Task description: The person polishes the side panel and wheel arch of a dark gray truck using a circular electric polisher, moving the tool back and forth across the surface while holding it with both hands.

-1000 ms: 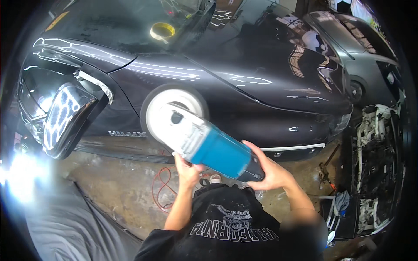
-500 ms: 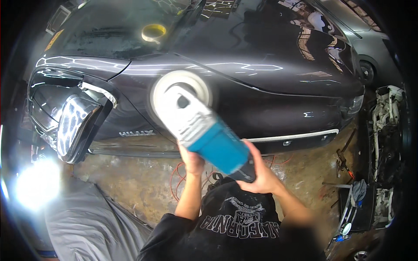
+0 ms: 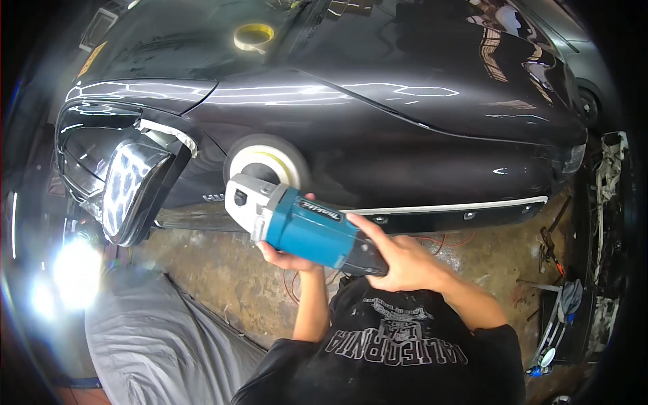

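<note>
A teal and silver car polisher (image 3: 312,231) spans both my hands, its dark rear end toward the right. My left hand (image 3: 291,259) is closed under the body near the metal head. Around the dark rear grip, my right hand (image 3: 408,264) is wrapped from the side. The round white pad (image 3: 295,160) is against the side of the dark car fender (image 3: 378,162), or very close; contact cannot be made out. Part of the pad hides behind the tool head, and its rim is blurred.
A yellow tape roll (image 3: 254,37) lies at the windshield's base. The side mirror (image 3: 135,185) juts out at left, with white masking tape (image 3: 172,137) beside it. Grey sheeting (image 3: 162,324) covers something at lower left near a bright lamp (image 3: 75,273). A red hose (image 3: 290,287) crosses the floor.
The polisher has swung from steeply slanted to flatter, its pad moving lower down the fender. My right hand has shifted with the rear grip. The view has shifted slightly too.
</note>
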The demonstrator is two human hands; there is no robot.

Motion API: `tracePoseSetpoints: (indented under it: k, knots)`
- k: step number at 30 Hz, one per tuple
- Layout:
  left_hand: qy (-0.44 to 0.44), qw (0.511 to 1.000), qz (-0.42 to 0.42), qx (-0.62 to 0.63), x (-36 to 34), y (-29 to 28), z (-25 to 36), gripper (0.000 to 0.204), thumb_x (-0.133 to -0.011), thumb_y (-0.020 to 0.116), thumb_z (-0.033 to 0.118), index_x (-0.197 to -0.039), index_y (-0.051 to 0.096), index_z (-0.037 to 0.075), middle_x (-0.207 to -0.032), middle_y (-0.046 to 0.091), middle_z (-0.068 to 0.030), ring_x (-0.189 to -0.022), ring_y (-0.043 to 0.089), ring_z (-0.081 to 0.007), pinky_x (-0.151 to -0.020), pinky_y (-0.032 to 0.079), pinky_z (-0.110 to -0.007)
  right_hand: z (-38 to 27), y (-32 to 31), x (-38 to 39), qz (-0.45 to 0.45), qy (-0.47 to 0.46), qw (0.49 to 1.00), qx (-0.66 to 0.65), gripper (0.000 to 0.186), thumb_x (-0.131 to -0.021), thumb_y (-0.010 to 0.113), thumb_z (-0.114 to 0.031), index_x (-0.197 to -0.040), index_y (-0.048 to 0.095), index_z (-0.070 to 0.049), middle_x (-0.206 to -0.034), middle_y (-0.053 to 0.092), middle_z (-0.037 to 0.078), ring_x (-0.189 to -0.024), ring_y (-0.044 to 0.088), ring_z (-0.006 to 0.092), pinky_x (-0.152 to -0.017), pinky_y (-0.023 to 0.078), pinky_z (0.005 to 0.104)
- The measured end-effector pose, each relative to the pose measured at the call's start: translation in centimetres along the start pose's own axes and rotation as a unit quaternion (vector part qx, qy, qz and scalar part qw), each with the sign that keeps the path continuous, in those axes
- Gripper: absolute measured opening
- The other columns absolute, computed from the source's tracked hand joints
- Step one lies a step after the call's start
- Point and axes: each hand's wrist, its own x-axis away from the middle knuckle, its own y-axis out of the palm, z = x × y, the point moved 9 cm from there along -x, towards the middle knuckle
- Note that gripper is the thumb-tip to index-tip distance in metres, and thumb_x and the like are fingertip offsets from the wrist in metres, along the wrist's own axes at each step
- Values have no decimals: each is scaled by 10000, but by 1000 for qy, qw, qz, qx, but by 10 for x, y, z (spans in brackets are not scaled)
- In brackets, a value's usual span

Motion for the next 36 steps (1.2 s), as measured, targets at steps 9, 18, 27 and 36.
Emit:
tracePoseSetpoints:
  k: [9,18,27,36]
  knots:
    - [-61,993,-61,77,-86,36,19,834,-886,356,675,-1392,447,18,-1213,610,-222,-1018,653,-399,-814,578,-486,-45,-24,-81,-91,106,990,30,1063,-690,704,-92,-1548,94,-237,-823,664,204,-753,669,410,-680,507,467]
    - [-96,963,64,244,-12,30,-9,838,-905,316,681,-1437,402,40,-1299,568,-218,-1030,646,-410,-847,569,-518,-67,-48,-33,-132,170,965,152,1080,-664,720,-80,-1554,123,-206,-1057,671,212,-858,671,430,-745,537,467]
    - [-109,972,89,186,-64,52,13,857,-894,291,726,-1373,473,40,-1238,600,-191,-1072,629,-353,-881,548,-480,-126,-65,-89,-121,163,962,181,1076,-634,693,-50,-1545,134,-174,-1082,660,202,-897,670,408,-790,533,432]
    - [-100,979,35,175,-90,67,24,870,-902,266,721,-1375,458,16,-1251,583,-215,-1101,612,-350,-945,508,-478,-140,-72,-107,-97,126,969,189,1083,-622,695,-53,-1546,141,-162,-1165,636,213,-980,656,412,-857,521,435]
